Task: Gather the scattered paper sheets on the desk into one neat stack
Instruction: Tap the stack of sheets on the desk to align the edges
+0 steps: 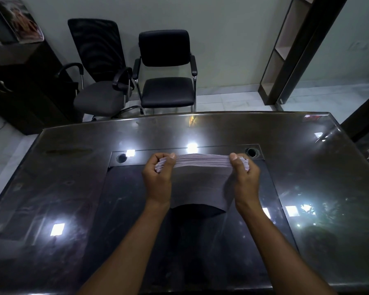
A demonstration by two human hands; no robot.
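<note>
- Gripping the stack (200,177) from both sides, the left hand (158,177) and right hand (244,177) hold the sheets upright over the middle of the desk (73,177), top edges fanned toward the far side.
- Left hand: fingers curled round the stack's left edge, thumb pressed on the top corner.
- Right hand: fingers wrapped round the right edge, thumb on the top corner; the two hands stand apart by the width of the sheets.
- The stack's near face is in shadow and its lower edge bows; whether it touches the desk cannot be told.
- The desk has a glossy dark top with a glass sheet, reflecting ceiling lights; two round cable holes (121,158) sit just beyond the hands.
- Past the far edge stand two black chairs (166,81), side by side against a pale wall.
- A dark cabinet (19,81) stands at far left, a shelf unit (285,50) at far right.
</note>
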